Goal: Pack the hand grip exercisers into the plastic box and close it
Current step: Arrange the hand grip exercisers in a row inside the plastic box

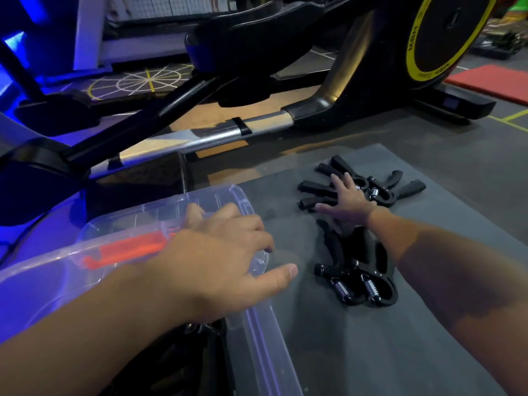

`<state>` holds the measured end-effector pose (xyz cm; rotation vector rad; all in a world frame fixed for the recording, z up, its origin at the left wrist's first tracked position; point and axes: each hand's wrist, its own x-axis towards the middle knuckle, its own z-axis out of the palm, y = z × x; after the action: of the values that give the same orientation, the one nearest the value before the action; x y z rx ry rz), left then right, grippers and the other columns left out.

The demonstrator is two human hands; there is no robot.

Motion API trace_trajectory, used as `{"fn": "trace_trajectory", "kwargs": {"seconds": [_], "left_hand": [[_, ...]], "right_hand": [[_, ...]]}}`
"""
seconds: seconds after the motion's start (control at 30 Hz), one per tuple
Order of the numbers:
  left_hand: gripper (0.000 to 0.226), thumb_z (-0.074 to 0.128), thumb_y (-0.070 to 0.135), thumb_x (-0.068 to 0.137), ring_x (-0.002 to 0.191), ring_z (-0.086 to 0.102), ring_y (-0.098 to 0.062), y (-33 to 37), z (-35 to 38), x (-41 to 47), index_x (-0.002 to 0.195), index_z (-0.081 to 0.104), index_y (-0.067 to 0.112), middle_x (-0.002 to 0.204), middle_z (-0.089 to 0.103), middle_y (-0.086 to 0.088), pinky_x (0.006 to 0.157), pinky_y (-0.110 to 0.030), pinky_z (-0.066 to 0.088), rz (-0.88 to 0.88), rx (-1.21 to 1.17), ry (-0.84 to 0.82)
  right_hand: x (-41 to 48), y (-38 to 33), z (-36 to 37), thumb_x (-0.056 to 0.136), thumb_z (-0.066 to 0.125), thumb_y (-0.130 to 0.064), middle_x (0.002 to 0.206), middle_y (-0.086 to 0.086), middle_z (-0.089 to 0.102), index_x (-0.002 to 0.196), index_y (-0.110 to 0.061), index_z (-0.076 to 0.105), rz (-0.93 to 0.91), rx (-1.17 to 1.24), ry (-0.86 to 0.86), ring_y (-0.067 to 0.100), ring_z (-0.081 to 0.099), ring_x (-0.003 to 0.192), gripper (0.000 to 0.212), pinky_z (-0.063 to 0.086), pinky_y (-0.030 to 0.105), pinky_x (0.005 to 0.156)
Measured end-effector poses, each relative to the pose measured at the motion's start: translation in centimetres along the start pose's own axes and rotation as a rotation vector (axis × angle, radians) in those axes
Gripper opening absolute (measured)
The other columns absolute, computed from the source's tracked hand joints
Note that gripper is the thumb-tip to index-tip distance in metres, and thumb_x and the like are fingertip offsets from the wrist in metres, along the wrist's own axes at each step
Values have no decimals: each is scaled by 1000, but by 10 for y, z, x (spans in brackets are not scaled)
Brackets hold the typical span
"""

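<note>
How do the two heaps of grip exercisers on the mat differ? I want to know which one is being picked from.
The far heap lies under the right hand, fingers spread on it; the near heap is untouched. The far heap fans its handles outward to both sides; the near heap's handles point away, springs toward the camera. Both are black, with metal springs, on the grey mat, outside the plastic box.

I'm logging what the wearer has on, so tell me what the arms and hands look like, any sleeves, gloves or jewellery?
Both hands are bare: the left hand and the right hand show no gloves or rings. Both forearms are uncovered up to the frame edge, with no sleeves, watch or wristband in view.
</note>
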<state>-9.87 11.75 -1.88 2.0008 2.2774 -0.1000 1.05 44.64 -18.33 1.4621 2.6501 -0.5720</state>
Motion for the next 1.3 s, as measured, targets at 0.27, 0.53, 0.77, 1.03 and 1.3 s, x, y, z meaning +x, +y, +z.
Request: {"fn": "trace_trajectory", "kwargs": {"seconds": [0.27,0.53,0.77,1.03,1.3], "left_hand": [[77,1,82,72,110,32,1,0,1,0,117,51,45,114,42,27,93,-37,23,3,1,11],[79,-1,80,71,113,34,-1,2,-2,-3,116,53,43,114,43,25,97,-41,24,2,-19,1],[78,0,81,72,108,35,-1,2,-2,-4,114,54,44,112,45,24,97,-42,26,10,-5,8],[84,8,88,65,98,39,-1,-7,-8,8,111,58,38,98,51,23,94,-41,34,10,41,-56],[87,1,85,63,91,36,-3,-6,-7,11,113,57,41,95,45,24,82,-33,29,25,81,-61]], "right_hand": [[23,-2,0,76,48,-78,156,7,11,146,-34,25,32,-91,-52,47,16,139,86,27,61,109],[-4,-3,0,63,48,-89,154,11,25,147,-30,28,-11,-53,-106,36,26,141,105,25,49,115],[-18,-4,-2,73,37,-87,156,-9,24,144,-43,27,-5,-289,-56,30,14,145,85,17,63,109],[8,16,2,72,37,-87,161,-5,11,148,-35,19,0,-80,86,25,9,148,94,11,58,115],[35,0,-7,67,33,-91,161,-11,2,145,-46,21,45,-87,-78,42,10,143,90,17,62,112]]}}
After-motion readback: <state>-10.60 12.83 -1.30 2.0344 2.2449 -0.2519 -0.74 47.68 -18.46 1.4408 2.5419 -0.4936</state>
